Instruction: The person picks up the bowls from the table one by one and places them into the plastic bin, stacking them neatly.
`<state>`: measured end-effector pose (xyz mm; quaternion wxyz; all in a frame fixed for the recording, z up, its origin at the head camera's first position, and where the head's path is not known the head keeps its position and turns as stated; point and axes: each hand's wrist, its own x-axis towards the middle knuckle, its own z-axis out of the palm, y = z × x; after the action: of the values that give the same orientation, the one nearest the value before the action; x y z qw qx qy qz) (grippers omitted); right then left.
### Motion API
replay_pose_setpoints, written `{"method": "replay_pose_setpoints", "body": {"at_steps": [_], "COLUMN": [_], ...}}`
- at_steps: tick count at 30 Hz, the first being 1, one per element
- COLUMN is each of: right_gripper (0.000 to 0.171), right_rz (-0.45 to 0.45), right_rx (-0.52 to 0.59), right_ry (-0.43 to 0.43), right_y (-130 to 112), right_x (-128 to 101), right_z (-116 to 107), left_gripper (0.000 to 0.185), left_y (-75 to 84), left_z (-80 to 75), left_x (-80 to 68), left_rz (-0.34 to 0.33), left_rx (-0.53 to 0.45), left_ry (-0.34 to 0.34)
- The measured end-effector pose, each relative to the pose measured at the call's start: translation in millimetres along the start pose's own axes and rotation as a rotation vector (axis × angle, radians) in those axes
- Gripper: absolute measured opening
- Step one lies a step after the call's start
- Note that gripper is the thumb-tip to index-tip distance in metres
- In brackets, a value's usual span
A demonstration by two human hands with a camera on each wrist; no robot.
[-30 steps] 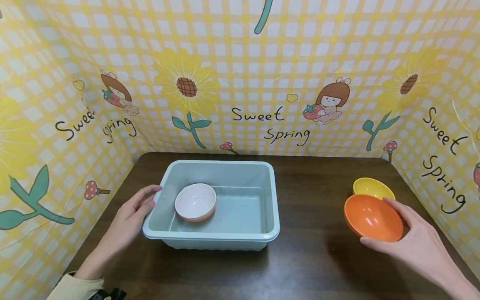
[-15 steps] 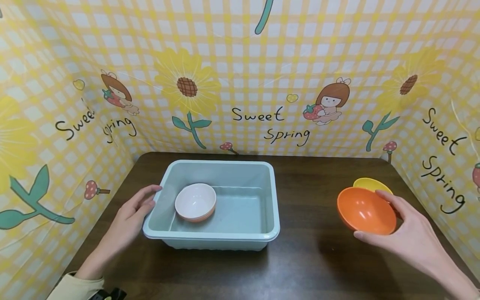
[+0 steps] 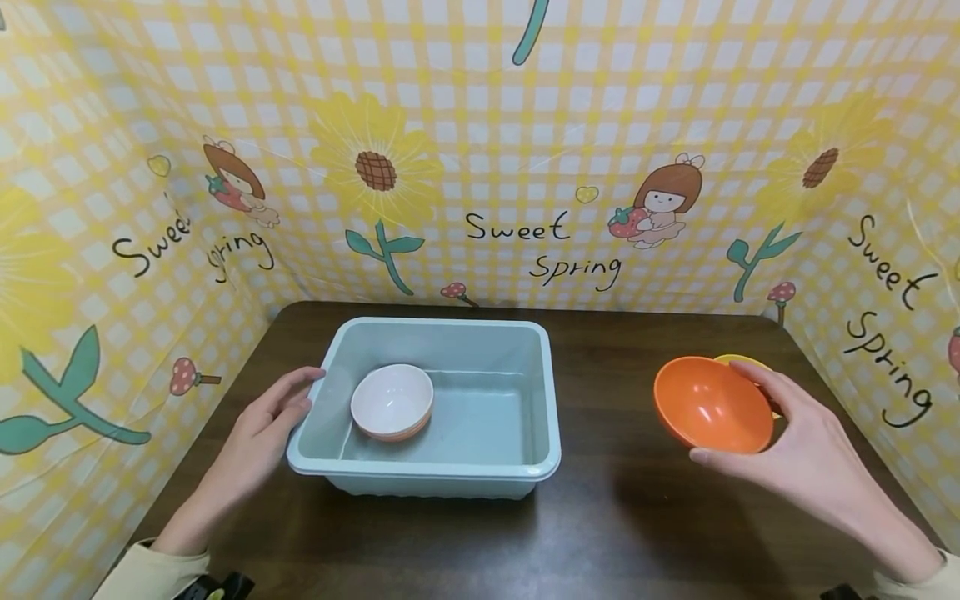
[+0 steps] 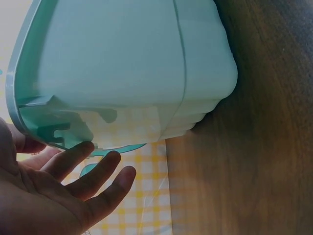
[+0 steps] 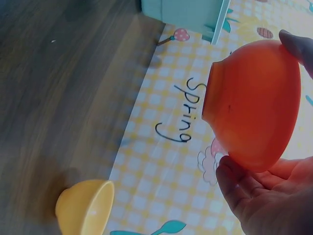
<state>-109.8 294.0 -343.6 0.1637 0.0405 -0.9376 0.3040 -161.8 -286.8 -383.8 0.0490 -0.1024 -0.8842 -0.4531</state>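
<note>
My right hand [image 3: 806, 442] holds an orange bowl [image 3: 712, 404] up off the table, thumb on the near side of the rim and fingers at the far side. The right wrist view shows the same bowl [image 5: 257, 105] from outside, its foot facing left. Behind it, a yellow bowl [image 5: 83, 208] stands on the table, mostly hidden in the head view. My left hand [image 3: 262, 433] rests relaxed fingers against the left rim of a pale blue plastic tub [image 3: 420, 472]; in the left wrist view these fingers [image 4: 100, 174] spread below the rim. Inside the tub, at left, sits a white bowl [image 3: 392, 400] with a peach outside.
A dark wooden table [image 3: 600, 533] carries everything, with the tub left of centre. Yellow checked cloth [image 3: 510, 150] with flowers and lettering walls in the back and both sides.
My right hand has moved the orange bowl left and slightly up, covering more of the yellow bowl. The left hand and tub stay put.
</note>
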Motion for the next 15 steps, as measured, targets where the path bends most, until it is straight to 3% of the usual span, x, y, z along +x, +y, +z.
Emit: {"method": "replay_pose_setpoints", "body": {"at_steps": [15], "right_gripper": [0.106], "right_rz": [-0.071], "right_rx": [0.037], "right_ry": [-0.061], "right_y": [-32.1], "right_x": [15.3], "right_z": [10.7], "left_gripper": [0.040], "left_y": [-1.4], "left_z": [0.1], "left_x": [0.8], "left_rz": [-0.003], "left_rx": [-0.004], "left_ry": [0.003]}}
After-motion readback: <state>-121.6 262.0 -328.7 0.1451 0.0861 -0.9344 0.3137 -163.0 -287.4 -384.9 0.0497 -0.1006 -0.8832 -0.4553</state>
